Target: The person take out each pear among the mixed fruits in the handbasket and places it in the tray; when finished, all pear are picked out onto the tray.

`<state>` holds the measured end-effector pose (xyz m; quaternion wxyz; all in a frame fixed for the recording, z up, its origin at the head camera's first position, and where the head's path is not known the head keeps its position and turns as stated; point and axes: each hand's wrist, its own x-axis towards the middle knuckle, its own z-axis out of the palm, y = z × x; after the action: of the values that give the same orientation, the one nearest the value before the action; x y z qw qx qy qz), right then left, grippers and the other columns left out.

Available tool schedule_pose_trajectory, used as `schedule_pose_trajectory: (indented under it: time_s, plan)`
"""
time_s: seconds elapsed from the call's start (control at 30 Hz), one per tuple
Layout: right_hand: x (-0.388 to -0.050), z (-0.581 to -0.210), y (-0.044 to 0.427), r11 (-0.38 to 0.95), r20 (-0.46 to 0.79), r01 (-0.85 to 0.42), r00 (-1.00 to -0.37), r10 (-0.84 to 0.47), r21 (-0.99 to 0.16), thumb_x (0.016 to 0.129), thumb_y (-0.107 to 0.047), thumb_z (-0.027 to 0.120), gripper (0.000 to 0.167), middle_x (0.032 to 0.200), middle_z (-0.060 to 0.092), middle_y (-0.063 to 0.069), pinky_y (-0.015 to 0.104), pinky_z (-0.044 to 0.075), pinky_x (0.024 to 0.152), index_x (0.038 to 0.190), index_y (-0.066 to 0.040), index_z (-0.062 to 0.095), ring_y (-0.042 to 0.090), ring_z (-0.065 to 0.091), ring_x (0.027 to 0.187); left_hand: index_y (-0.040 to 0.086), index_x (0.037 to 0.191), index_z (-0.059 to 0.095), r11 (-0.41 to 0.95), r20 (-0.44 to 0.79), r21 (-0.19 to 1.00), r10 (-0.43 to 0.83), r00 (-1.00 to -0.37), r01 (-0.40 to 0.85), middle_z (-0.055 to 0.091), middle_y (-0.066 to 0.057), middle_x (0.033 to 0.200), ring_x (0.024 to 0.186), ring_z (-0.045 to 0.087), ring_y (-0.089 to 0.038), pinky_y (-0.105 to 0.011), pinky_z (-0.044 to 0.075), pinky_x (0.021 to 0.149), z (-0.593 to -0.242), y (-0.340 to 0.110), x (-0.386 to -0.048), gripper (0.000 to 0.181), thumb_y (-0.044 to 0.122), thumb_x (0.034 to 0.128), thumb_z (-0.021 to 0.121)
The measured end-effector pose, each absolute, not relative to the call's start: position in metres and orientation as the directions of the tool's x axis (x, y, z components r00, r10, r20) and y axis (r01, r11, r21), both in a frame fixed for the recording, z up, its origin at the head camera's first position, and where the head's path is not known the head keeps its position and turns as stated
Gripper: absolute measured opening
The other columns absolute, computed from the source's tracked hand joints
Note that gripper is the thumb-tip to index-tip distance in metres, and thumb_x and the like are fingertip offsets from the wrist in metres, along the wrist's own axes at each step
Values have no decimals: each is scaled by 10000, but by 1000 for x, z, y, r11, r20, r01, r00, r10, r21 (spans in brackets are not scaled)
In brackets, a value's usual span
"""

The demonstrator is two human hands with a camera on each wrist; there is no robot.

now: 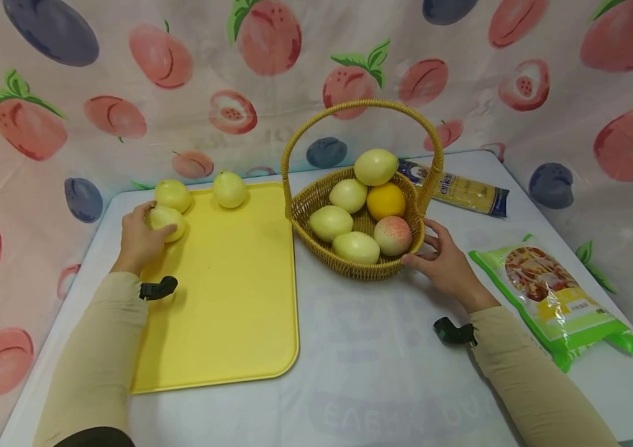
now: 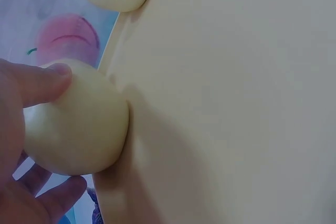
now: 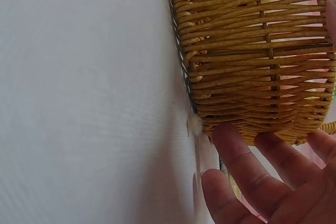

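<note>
My left hand (image 1: 140, 239) grips a pale yellow pear-like fruit (image 1: 166, 222) at the left edge of a yellow tray (image 1: 227, 298). In the left wrist view, thumb and fingers lie on either side of this fruit (image 2: 79, 124). Close behind it sits a similar fruit (image 1: 173, 195); another one (image 1: 229, 189) is at the tray's back edge. My right hand (image 1: 445, 264) touches the right end of a wicker basket (image 1: 344, 268), its thumb near the rim. Fairly straight fingers (image 3: 236, 153) meet the basket's woven side (image 3: 252, 77) in the right wrist view.
Inside the basket lie several pale yellow-green fruits (image 1: 330, 223), an orange (image 1: 386, 200) and a peach (image 1: 393, 236). Its tall handle (image 1: 361, 103) arches above. A pasta packet (image 1: 467, 192) lies behind it. A green food bag (image 1: 556, 298) is at the right. Fruit-printed cloth (image 1: 193, 105) hangs behind.
</note>
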<state>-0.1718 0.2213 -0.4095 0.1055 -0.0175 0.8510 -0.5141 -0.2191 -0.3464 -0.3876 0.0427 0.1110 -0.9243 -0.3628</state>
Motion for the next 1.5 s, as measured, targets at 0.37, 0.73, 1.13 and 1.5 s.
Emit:
schedule_pose_trajectory:
  time_s: [0.37, 0.73, 1.13, 1.5]
  plan:
    - [-172, -410, 221, 469, -158, 74, -977, -142, -880, 885, -450, 754, 1048, 1578, 323, 211, 586, 417, 1029, 1622, -234, 42, 426, 522, 1273, -23, 1570, 211, 705, -8, 680, -265, -964, -200, 182, -344, 1532, 1406, 213, -491, -571, 175, 1171, -388, -346, -224, 765, 266, 994, 623]
    - [-173, -409, 220, 482, -171, 90, -977, -127, -872, 879, -456, 760, 1056, 1578, 323, 212, 589, 421, 1024, 1623, -236, 44, 429, 515, 1280, -6, 1586, 148, 712, -7, 673, -265, -964, -201, 171, -334, 1561, 1425, 171, -486, -571, 173, 1171, -385, -346, -223, 852, 288, 968, 654]
    - [-174, -414, 221, 471, -167, 91, -978, -122, -878, 887, -465, 748, 1046, 1579, 320, 209, 583, 418, 1030, 1623, -231, 43, 428, 506, 1289, -37, 1560, 239, 757, 107, 650, -177, -978, -66, 248, -317, 1541, 1422, 216, -477, -588, 206, 1152, -355, -324, -215, 791, 295, 972, 651]
    - [-173, -410, 221, 470, -172, 95, -977, -124, -878, 884, -465, 752, 1055, 1581, 317, 208, 586, 416, 1030, 1623, -228, 39, 432, 491, 1303, 1, 1453, 474, 693, 183, 711, -13, -983, 123, 474, -192, 1450, 1309, 457, -378, -557, 407, 1044, -331, -270, -191, 592, 278, 972, 679]
